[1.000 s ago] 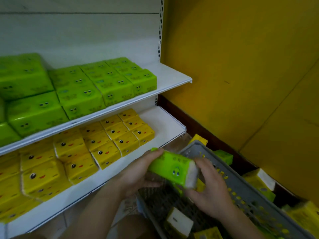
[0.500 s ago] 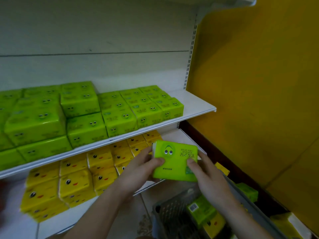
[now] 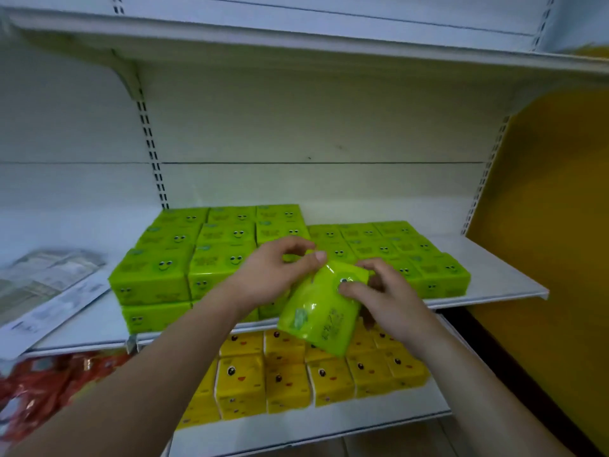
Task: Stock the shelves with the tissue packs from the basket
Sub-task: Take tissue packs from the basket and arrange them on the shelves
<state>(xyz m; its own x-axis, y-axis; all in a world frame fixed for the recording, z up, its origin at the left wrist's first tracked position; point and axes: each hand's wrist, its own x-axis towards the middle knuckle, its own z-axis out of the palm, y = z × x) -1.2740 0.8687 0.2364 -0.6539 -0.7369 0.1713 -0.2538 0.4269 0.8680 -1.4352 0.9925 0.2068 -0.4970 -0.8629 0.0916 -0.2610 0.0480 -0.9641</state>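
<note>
A green tissue pack [image 3: 321, 310] with a smiley face is tilted in the air in front of the middle shelf [image 3: 494, 275]. My left hand [image 3: 276, 272] pinches its upper left corner with thumb and fingers. My right hand [image 3: 382, 295] grips its right side, fingers curled over the top. Behind them, green tissue packs [image 3: 184, 258] stand stacked in rows on the middle shelf. Yellow tissue packs [image 3: 290, 374] fill the lower shelf [image 3: 296, 430]. The basket is out of view.
Flat grey-white packets [image 3: 49, 285] lie on the middle shelf at the left. Red packaging [image 3: 43, 390] sits on the lower left. An upper shelf [image 3: 296, 37] runs overhead. A yellow wall [image 3: 553, 225] bounds the right side. Bare shelf board shows right of the green rows.
The view has risen from the basket to the shelves. Both hands have lifted the green pack up to the middle shelf's front and tilted it.
</note>
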